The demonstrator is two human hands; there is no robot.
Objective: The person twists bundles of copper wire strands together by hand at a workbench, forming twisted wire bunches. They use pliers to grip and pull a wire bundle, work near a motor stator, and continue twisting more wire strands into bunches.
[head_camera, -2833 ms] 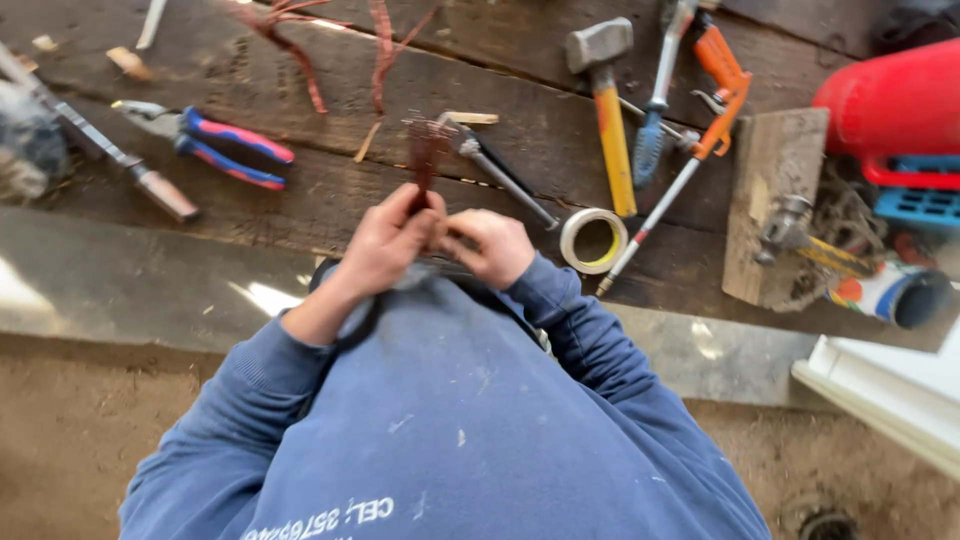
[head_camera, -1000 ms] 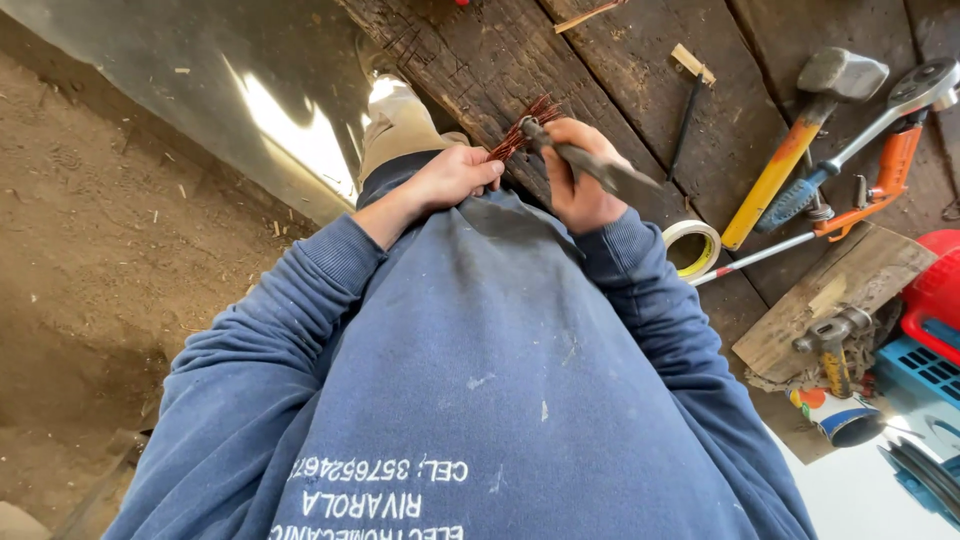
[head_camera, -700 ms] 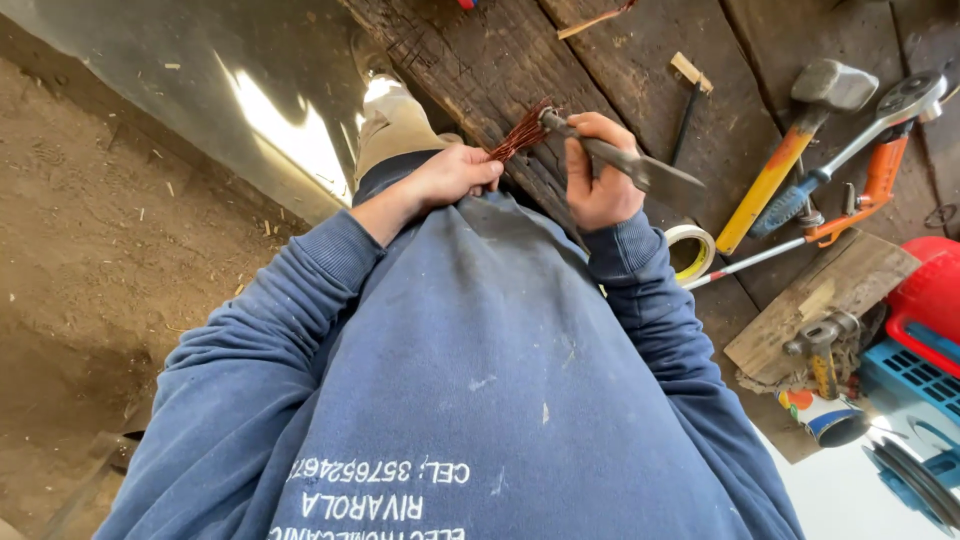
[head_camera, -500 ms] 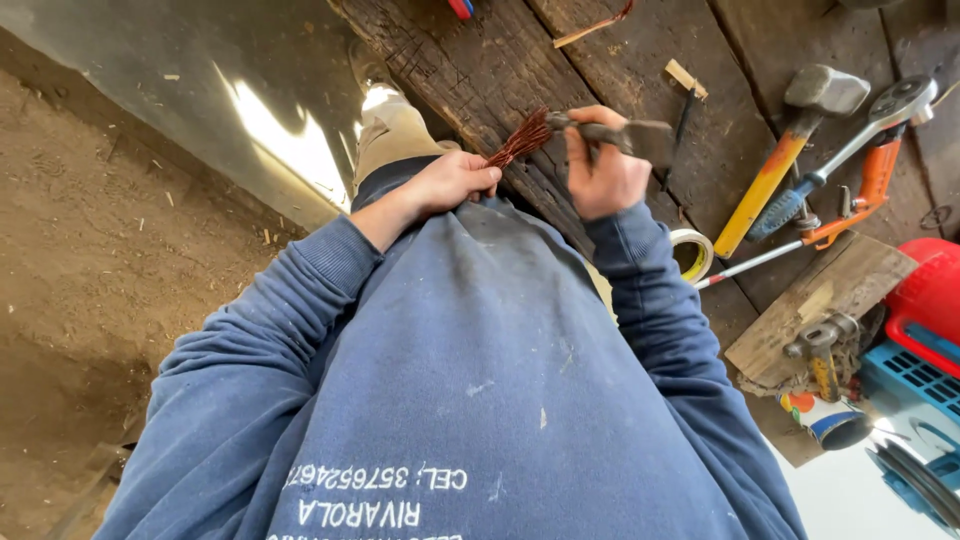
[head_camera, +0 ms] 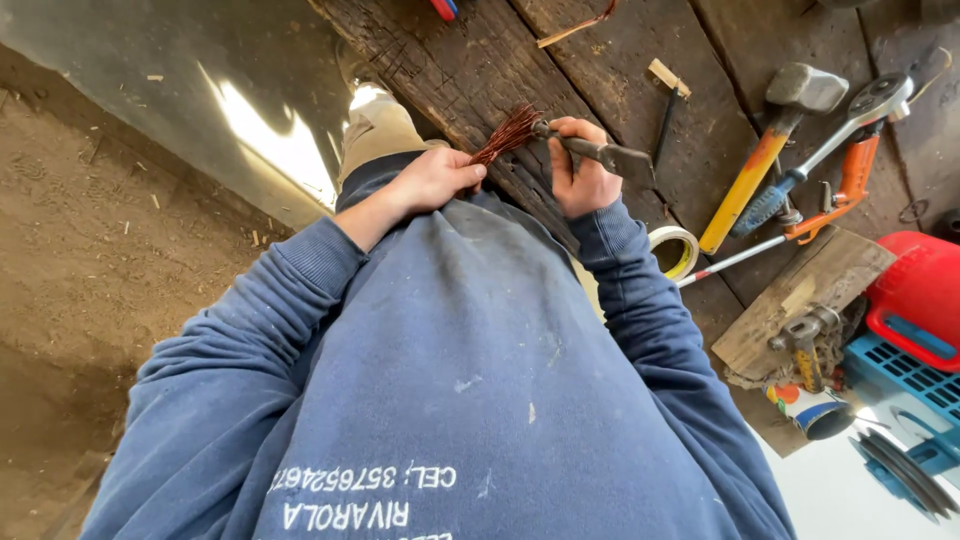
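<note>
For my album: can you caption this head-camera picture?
Left hand holds a fan of copper wires while right hand works them with a knife over a workbench.

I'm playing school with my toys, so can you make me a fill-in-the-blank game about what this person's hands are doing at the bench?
1. The left hand pinches a fanned bundle of thin ____-coloured wire strands.
2. The right hand grips a grey metal ____ against the strands.
3. The hammer with the yellow handle lies on the dark ____ workbench.
4. The white roll of tape sits beside the person's ____ sleeve.

Missing words: copper; tool; wooden; blue
</note>
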